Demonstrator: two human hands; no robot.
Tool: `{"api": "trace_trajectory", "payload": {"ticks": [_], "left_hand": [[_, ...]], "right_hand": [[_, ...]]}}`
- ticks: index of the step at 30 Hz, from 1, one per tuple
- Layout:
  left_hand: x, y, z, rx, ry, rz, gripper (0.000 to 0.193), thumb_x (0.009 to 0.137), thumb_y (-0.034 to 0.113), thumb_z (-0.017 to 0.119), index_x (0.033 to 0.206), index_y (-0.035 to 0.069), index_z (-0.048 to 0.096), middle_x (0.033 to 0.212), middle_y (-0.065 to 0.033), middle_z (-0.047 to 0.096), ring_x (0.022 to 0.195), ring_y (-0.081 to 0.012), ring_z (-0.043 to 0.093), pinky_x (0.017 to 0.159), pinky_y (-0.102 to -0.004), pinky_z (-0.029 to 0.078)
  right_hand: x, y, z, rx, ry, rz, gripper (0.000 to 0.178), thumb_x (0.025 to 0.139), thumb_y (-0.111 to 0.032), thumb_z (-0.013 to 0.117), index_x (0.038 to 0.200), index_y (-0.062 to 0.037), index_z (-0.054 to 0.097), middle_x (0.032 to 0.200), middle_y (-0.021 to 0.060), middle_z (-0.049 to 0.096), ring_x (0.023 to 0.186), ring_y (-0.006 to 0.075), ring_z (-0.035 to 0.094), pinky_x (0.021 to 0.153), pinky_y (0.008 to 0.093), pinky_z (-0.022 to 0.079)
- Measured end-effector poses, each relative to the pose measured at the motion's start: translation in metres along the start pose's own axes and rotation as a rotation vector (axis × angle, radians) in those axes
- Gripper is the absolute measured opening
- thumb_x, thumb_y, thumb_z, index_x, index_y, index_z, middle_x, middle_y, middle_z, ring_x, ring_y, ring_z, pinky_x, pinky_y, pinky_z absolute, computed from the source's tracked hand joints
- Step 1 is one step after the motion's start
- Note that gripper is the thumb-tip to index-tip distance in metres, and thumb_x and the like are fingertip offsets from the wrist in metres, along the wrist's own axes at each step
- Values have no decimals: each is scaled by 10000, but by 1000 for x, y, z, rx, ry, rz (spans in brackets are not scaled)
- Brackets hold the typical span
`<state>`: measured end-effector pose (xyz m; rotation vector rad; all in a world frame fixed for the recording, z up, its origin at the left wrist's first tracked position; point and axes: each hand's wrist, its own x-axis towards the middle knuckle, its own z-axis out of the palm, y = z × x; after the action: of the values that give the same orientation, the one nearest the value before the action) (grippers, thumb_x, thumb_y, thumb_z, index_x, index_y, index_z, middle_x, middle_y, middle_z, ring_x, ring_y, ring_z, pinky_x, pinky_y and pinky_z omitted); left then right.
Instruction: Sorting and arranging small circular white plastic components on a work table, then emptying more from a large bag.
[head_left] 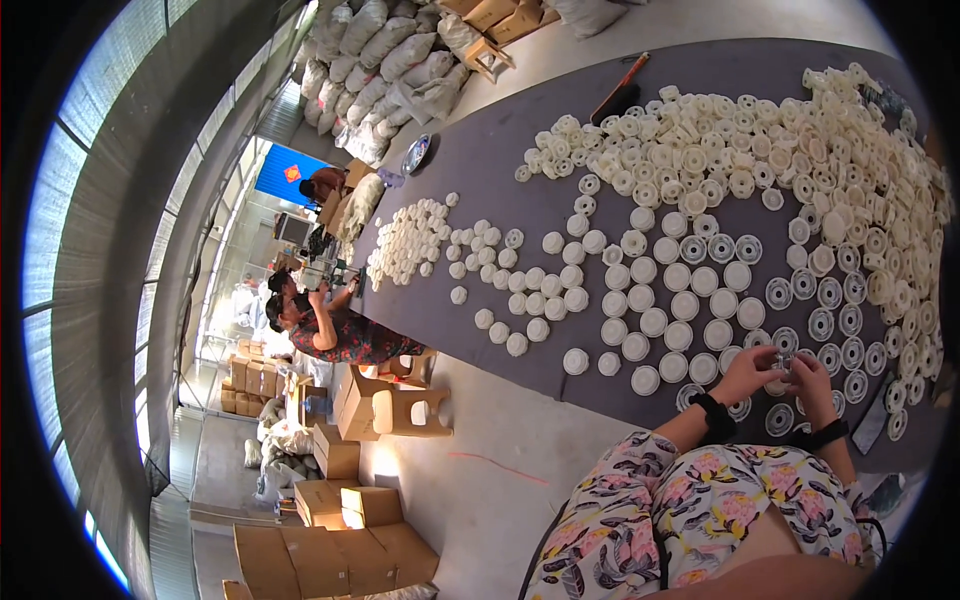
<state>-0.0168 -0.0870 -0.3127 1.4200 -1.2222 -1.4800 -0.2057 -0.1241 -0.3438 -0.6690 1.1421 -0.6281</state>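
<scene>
My left hand and my right hand meet near the table's front edge, fingers pinched around a small translucent round part. Its details are partly hidden by the fingertips. Translucent ribbed discs lie in loose rows just beyond and to the right of my hands. Left of them, white round caps are spread in rows. A large heap of cream-coloured ring-shaped parts covers the far and right side of the table.
The dark-covered table carries a smaller cluster of white caps at its left end, a bowl and a red-handled brush. A flat phone-like object lies at right. People sit at left. Cardboard boxes and sacks stand around.
</scene>
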Motion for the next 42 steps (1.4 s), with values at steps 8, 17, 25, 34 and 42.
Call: {"api": "trace_trajectory", "payload": {"ticks": [8,17,25,34,42], "left_hand": [[4,-30,-30,-858,-19,-525,381,862,436,561,937,64,596,811,-39,617,661,-141,606,585,-245,493],[-9,-61,-65,-925,52,-485,439,899,462,484,1055,68,598,905,-66,630,743,-179,574,654,-294,455],[-43,-44,-57,-957,227,-594,397,887,424,473,941,53,605,823,-68,625,687,-213,567,617,-299,471],[-54,-41,-54,-797,332,-608,357,901,377,489,1005,50,588,910,-81,636,754,-226,596,657,-308,486],[15,-19,-20,-617,54,-546,372,900,185,558,1189,-38,488,1103,-151,595,912,-257,627,768,-315,513]], "right_hand": [[-33,-25,24,-647,-323,-606,381,731,23,660,1096,-48,576,1191,110,511,1026,205,560,751,284,525],[-22,-51,-32,-1142,-203,-832,379,758,-220,691,1099,-105,575,1021,119,580,941,304,565,779,399,482],[66,-101,-123,-1105,571,-699,399,749,-330,690,1057,-93,599,934,91,622,936,283,556,769,406,472],[142,-136,-115,-1248,592,-556,407,758,-287,682,1091,-78,577,1017,89,613,1008,264,535,817,397,473],[27,-104,-165,-736,763,-722,309,822,-269,630,1066,-80,619,942,114,634,880,283,604,769,368,486]]}}
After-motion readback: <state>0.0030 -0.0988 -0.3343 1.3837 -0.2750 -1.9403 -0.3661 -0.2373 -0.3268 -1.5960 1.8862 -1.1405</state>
